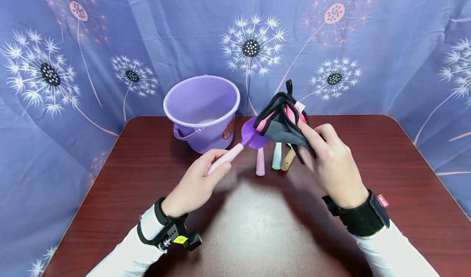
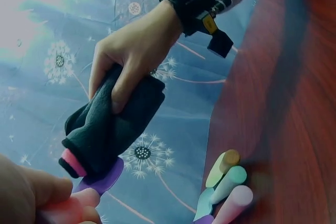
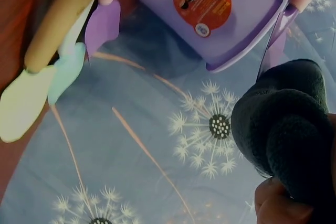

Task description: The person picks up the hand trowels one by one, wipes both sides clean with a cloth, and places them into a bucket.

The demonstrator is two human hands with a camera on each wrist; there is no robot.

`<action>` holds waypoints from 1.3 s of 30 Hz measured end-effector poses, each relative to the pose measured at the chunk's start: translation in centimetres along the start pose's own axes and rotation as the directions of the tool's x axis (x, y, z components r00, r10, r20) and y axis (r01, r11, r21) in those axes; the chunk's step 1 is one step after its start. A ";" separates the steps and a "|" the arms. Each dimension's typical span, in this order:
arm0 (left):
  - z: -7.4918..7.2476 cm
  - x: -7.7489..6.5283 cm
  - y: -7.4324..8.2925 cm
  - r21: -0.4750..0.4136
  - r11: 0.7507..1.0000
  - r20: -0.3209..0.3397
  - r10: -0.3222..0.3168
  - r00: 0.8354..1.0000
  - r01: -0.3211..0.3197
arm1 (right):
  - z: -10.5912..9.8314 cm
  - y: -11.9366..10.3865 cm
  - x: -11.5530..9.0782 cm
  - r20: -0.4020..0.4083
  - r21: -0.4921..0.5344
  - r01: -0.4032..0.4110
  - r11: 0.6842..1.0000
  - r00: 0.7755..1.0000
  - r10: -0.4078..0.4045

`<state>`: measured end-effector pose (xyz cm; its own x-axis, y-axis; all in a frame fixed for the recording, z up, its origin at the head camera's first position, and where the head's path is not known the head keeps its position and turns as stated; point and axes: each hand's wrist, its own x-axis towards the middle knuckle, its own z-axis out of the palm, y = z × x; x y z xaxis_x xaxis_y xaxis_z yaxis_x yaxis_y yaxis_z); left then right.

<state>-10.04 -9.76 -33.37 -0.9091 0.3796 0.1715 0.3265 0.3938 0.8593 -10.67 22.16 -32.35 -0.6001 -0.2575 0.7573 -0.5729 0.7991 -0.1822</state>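
My left hand [image 1: 192, 185] grips the pink handle of a small shovel [image 1: 229, 155], whose purple blade points up and away. In my right hand [image 1: 333, 168] is a bunched grey cloth [image 1: 281, 132] with black edging, pink parts, a hanging loop and a white tag. The cloth overlaps the far part of the blade in the head view. From the left wrist view, the cloth [image 2: 115, 124] hangs folded below the right fingers, right at the purple blade [image 2: 107, 178]. Much of the blade is hidden behind the cloth.
A purple bucket [image 1: 170, 105] with a red-orange label stands at the back, left of centre. Beyond the shovel lie several more small tools with a pink handle [image 1: 260, 162], a mint handle [image 1: 277, 156] and a tan handle [image 1: 288, 160]. A dandelion-print curtain [image 1: 191, 32] hangs behind the table [image 1: 147, 146].
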 end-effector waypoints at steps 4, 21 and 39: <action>0.1 0.1 0.0 -0.027 0.999 -0.013 -0.025 1.000 0.024 | 0.3 -0.3 -0.2 0.021 0.017 -0.019 1.000 1.000 0.019; 0.5 0.3 -0.4 -0.439 0.878 0.034 -0.196 0.980 0.191 | 0.6 -0.9 -0.3 0.176 0.081 0.106 0.991 0.977 -0.119; 0.1 0.6 -0.9 -0.678 0.694 0.172 -0.174 0.970 0.244 | -2.0 0.2 1.0 0.177 0.110 0.265 0.958 0.943 -0.281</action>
<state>-10.81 -9.79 -34.09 -0.8939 0.4433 -0.0658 -0.1708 -0.2013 0.9645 -10.22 23.16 -30.39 -0.5036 -0.5637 0.6547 -0.7691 0.6377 -0.0426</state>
